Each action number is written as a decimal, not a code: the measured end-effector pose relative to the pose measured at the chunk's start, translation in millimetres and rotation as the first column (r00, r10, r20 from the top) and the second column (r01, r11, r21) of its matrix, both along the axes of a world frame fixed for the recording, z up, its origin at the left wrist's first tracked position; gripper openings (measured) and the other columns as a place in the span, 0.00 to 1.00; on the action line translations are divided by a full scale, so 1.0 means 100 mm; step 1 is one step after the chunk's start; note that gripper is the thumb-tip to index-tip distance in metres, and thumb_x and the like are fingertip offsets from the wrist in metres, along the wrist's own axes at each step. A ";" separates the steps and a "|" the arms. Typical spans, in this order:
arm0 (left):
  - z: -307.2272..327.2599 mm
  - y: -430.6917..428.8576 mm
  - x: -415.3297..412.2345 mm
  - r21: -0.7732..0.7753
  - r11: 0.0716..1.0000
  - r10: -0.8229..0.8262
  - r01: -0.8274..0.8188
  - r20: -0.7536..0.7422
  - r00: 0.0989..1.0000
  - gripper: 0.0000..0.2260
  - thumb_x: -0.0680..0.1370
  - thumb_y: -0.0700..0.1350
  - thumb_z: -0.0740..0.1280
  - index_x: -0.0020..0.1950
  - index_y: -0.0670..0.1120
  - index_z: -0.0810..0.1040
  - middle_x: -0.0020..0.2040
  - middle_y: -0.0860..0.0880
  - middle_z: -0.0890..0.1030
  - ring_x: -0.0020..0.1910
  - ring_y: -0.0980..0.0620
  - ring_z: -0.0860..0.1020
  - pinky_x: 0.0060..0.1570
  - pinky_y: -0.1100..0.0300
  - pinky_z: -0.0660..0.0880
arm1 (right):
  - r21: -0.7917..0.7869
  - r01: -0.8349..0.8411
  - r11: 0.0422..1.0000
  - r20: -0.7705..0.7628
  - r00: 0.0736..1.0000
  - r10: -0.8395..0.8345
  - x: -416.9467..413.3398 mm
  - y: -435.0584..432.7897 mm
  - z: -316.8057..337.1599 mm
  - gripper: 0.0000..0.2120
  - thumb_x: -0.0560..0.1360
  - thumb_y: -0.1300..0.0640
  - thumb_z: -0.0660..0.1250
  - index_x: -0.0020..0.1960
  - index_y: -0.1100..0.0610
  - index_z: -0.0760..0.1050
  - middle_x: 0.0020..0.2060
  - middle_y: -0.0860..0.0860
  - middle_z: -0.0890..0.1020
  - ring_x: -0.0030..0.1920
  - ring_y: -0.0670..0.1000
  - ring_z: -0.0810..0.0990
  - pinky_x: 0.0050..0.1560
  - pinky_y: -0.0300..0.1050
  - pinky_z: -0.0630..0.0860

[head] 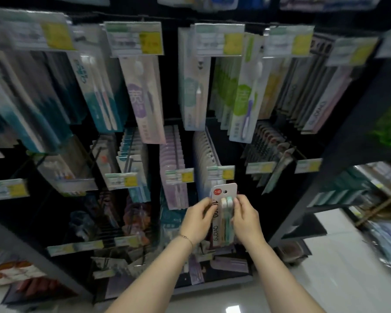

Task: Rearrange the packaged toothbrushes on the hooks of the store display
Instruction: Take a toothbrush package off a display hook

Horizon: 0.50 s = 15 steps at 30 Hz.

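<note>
Left hand (198, 219) and right hand (246, 216) each keep a pinching grip on one toothbrush pack (224, 199), upright below a display hook's price tag (221, 172).

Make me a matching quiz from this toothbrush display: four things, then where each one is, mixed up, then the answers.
1 white-card toothbrush pack with red round sticker
2 lilac-labelled toothbrush box
3 green-labelled toothbrush box
4 thin bracelet

A round the left wrist
B top row, right of centre
C held between left hand and right hand
D top row, left of centre

Pairs: 1-C, 2-D, 3-B, 4-A
</note>
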<state>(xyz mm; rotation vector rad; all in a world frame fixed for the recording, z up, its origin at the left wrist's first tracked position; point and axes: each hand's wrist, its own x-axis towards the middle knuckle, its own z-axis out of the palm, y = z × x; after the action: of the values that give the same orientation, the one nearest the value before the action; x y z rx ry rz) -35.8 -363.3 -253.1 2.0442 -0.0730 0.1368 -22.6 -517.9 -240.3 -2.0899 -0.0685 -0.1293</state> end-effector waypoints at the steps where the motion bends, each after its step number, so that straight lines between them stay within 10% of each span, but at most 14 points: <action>1: -0.01 -0.08 0.02 -0.008 1.000 0.005 -0.005 -0.005 1.000 0.07 0.82 0.50 0.63 0.49 0.49 0.78 0.42 0.52 0.82 0.43 0.55 0.81 0.47 0.52 0.80 | 0.003 0.001 1.000 -0.007 1.000 -0.001 0.03 -0.07 0.02 0.10 0.84 0.54 0.54 0.47 0.49 0.72 0.37 0.47 0.80 0.37 0.48 0.79 0.34 0.41 0.73; 5: -0.05 -0.33 0.09 -0.025 1.000 0.009 -0.010 -0.034 0.999 0.09 0.83 0.49 0.63 0.48 0.46 0.77 0.42 0.48 0.82 0.41 0.50 0.80 0.45 0.49 0.78 | 0.009 0.020 1.000 -0.041 0.999 -0.020 0.07 -0.30 0.08 0.09 0.84 0.54 0.55 0.49 0.50 0.72 0.38 0.45 0.79 0.37 0.43 0.78 0.31 0.30 0.70; 15: -0.08 -0.61 0.31 -0.014 0.998 -0.065 0.064 -0.057 0.996 0.10 0.83 0.45 0.62 0.42 0.46 0.72 0.34 0.55 0.73 0.32 0.62 0.70 0.35 0.67 0.67 | 0.019 0.113 0.993 -0.058 0.992 -0.111 0.23 -0.58 -0.09 0.09 0.83 0.53 0.57 0.48 0.53 0.74 0.37 0.47 0.80 0.36 0.45 0.79 0.35 0.39 0.72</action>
<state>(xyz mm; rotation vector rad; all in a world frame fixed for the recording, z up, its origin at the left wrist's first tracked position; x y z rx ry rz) -5.3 -424.7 -261.4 2.0297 -0.1020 0.0374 0.0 -575.5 -249.6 -2.0740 0.0845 -0.1377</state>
